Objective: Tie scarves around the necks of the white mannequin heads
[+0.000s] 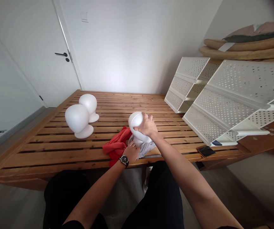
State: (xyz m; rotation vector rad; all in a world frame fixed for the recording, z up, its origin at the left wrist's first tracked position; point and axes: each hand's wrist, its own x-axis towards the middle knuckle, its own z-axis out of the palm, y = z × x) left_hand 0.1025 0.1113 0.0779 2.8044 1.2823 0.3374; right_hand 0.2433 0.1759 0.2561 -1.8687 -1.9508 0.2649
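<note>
A white mannequin head [135, 122] stands tilted on the slatted wooden bed base in front of me. My right hand [147, 125] grips its upper part from the right side, fingers curved over it. Low by its neck, my left hand [131, 152], with a watch at the wrist, has its fingers closed on a grey cloth [147, 148] bunched around the bottom of the head. Part of these fingers is hidden against the fabric. Beside my left hand lies a crumpled red cloth [117, 144].
Two more white mannequin heads [77, 118] stand to the left on the slats [43, 144]. White perforated racks [222, 101] lean at the right, near a dark phone [206, 151]. Behind them is a stack of folded bedding [246, 47]. A wall and a door [32, 47] border the far side.
</note>
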